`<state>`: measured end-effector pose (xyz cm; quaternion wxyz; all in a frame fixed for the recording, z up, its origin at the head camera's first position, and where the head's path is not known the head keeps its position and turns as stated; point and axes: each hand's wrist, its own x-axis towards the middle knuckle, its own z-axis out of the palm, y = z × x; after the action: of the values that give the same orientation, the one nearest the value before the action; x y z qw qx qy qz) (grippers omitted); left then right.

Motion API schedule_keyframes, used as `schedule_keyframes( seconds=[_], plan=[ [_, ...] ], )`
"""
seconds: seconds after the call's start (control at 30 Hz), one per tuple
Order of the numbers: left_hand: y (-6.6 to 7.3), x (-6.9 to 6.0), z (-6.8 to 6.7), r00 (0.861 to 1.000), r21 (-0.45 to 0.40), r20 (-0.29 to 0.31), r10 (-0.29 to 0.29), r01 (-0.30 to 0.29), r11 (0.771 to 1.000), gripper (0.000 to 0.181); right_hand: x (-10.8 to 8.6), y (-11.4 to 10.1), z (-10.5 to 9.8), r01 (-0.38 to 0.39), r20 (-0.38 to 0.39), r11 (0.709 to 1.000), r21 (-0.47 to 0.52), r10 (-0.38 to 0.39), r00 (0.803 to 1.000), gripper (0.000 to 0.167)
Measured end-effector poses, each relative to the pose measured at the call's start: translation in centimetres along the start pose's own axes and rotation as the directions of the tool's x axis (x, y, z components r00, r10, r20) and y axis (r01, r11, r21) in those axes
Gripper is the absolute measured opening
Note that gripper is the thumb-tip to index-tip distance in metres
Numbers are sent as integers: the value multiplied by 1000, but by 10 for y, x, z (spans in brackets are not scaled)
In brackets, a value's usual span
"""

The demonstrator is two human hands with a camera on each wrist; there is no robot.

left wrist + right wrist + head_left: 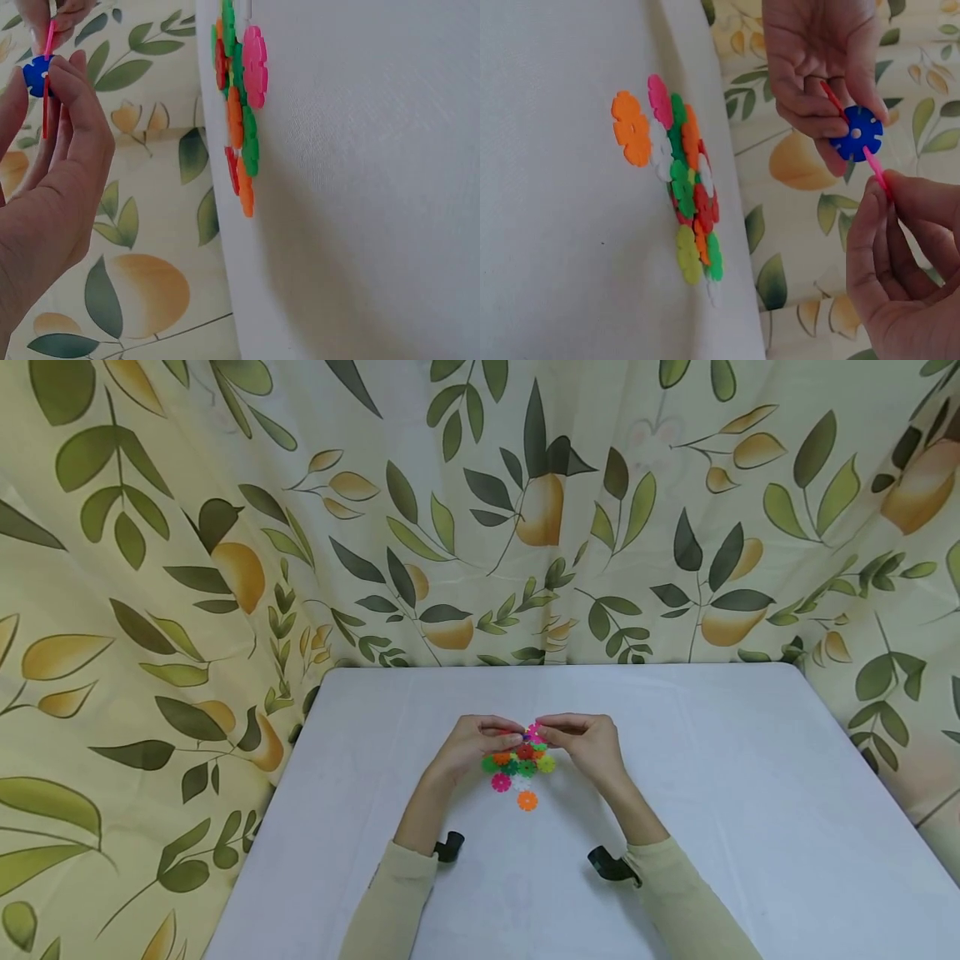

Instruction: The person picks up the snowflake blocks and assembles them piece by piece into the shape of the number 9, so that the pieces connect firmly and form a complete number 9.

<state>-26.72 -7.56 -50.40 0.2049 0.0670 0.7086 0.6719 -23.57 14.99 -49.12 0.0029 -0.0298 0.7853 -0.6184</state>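
In the right wrist view, a blue notched disc [856, 133] has a red disc [832, 100] and a pink disc [876, 169] joined at its edge, both seen edge-on. My left hand [817, 67] pinches the blue and red pieces; my right hand [911, 255] pinches the pink one. The head view has my left hand [472, 745] and my right hand [588, 747] facing each other above a pile of coloured discs, among them an orange disc [527, 801] and a pink disc [500, 782] at the near side.
The pile, with a yellow disc [547, 764] at its right, lies on a white-covered table [675, 727]. A leaf-patterned curtain [480, 510] hangs behind the table and along its left side. Black wrist cameras [613, 865] stick out by both sleeves.
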Motion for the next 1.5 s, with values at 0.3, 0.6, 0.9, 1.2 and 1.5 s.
schedule_keyframes(
  seconds=[0.3, 0.6, 0.9, 1.2, 1.5],
  plan=[
    [-3, 0, 10, 999, -30, -37, -7, 5, 1000, 24, 0, 0, 3, 42, -40, 999, -27, -43, 998, 23],
    [0, -1, 1, 999, 61, 30, 42, -43, 997, 29, 4, 5, 7, 76, -20, 995, 63, -75, 997, 27],
    [3, -3, -10, 992, 66, 113, 63, -71, 995, 33, 5, 12, 4, 111, -38, 977, -185, -120, 992, 21],
    [3, -5, -11, 987, 4, 149, 58, -59, 998, 36, 7, 31, 5, 61, 67, 836, -545, -29, 997, 22],
    [4, -4, -9, 994, -135, 108, 26, -12, 991, 38, 7, 40, 10, 50, 111, 750, -659, 31, 993, 26]
  ],
)
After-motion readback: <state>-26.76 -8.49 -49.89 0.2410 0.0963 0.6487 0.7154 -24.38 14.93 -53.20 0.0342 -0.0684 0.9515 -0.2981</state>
